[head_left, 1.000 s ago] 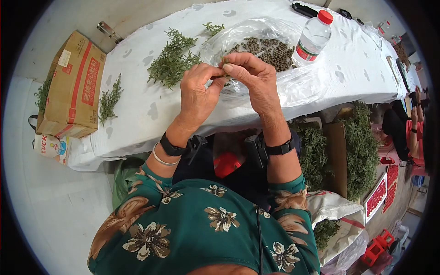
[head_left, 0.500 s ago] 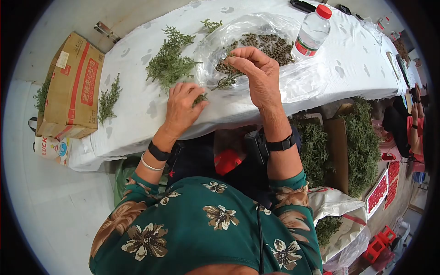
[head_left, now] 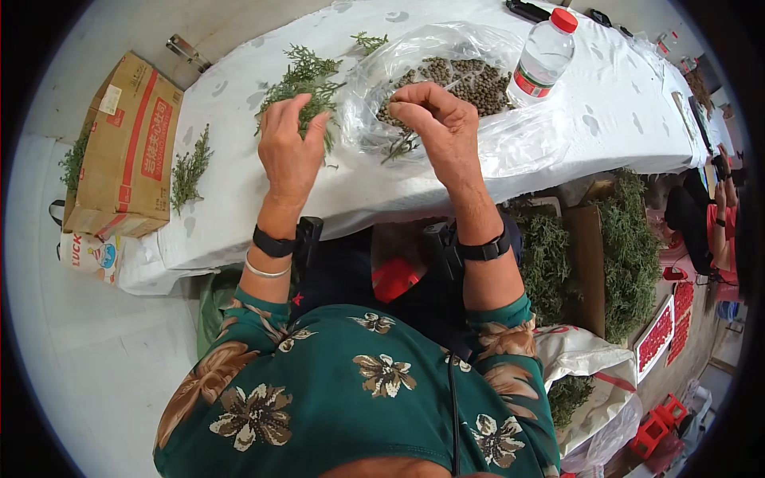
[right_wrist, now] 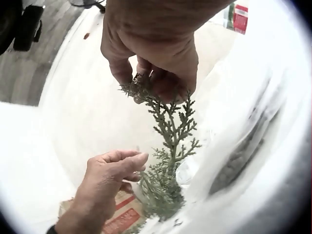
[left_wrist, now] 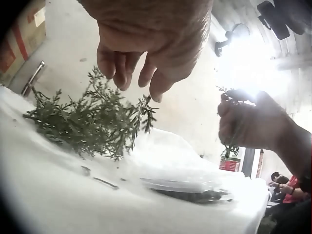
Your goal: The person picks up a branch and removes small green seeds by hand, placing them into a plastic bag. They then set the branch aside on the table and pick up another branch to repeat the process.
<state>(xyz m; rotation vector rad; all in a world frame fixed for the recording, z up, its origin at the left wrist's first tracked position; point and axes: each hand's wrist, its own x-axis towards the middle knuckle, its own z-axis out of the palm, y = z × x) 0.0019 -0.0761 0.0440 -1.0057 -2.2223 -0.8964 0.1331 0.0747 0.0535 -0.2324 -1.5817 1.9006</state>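
Note:
My left hand [head_left: 290, 149] is raised over the near edge of the green sprig pile [head_left: 307, 77], fingers apart and holding nothing; in the left wrist view its fingertips hang just above the sprigs [left_wrist: 87, 119]. Between thumb and fingers my right hand [head_left: 446, 131] pinches a leafy sprig [head_left: 401, 145], which hangs down in the right wrist view [right_wrist: 173, 129]. Behind that hand lies a clear plastic bag [head_left: 358, 95] with small round brown-green seeds or cones [head_left: 484, 86] in it.
A water bottle [head_left: 545, 57] with a red cap stands at the bag's right. On the left are a cardboard box [head_left: 127, 151] and a loose sprig [head_left: 190, 171]. Below the table's right side, greenery [head_left: 625, 263] fills boxes. Another person sits far right.
My hands moved apart. The left hand went left to the pile, let go of a small piece of greenery, and lifted with its fingers spread. The right hand stays near the bag, still pinching.

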